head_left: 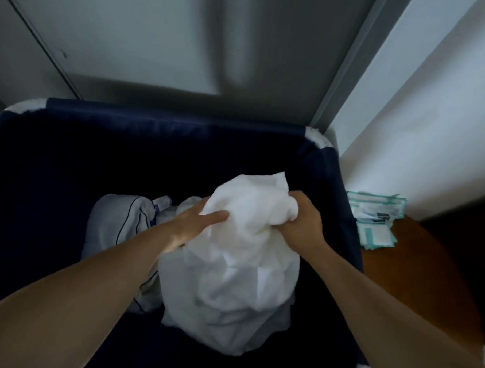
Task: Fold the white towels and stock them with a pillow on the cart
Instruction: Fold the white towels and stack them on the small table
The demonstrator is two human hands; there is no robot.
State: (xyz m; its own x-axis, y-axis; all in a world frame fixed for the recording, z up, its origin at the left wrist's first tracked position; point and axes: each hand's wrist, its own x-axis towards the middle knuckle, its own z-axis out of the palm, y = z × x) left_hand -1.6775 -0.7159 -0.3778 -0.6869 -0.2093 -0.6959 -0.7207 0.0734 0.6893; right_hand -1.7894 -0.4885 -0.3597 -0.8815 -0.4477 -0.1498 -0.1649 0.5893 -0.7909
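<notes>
Towel [232, 255], white and bunched, hangs over the navy fabric cart bin [153, 152], held at its top by both hands: the left hand [192, 223] pinches it under the thumb, the right hand [300, 222] is fisted round a fold. Its lower end hides the bin floor. Beside it lies a pale pillow [117, 223] with dark piping, partly behind the left forearm. Blurred teal-edged packets [373, 217] sit on a brown wooden top [412, 269] at right, below grey wall panels [158, 41]
</notes>
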